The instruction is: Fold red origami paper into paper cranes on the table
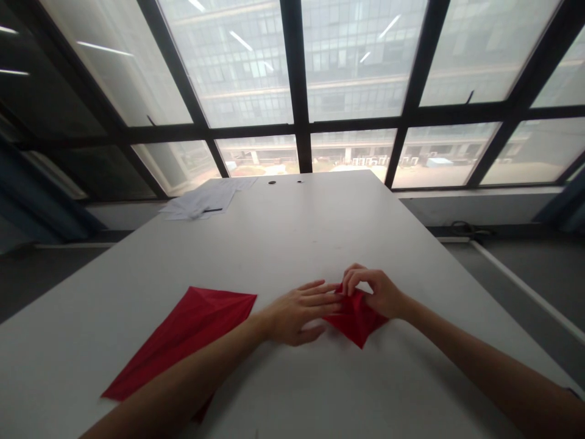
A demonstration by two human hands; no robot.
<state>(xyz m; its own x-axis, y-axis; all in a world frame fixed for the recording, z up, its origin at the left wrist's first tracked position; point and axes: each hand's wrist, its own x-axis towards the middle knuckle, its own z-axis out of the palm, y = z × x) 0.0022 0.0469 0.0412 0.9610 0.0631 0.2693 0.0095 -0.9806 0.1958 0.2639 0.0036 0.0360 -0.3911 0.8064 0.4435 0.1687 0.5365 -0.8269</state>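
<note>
A small piece of folded red paper [359,323] lies on the white table, its lower corner pointing toward me. My left hand [299,311] is stretched out flat, with its fingertips resting on the paper's left edge. At the paper's top, my right hand [372,289] has its thumb and fingers bent together, pinching a fold. The fingers cover part of that fold. To the left lies a larger red paper sheet [196,329] with crease lines, and my left forearm hides part of it.
The white table [292,244] reaches away toward large windows. Loose white papers [201,198] with a dark pen [212,210] on them lie at its far left. Two small dark spots show near the far edge. A black cable [470,229] is on the floor at right.
</note>
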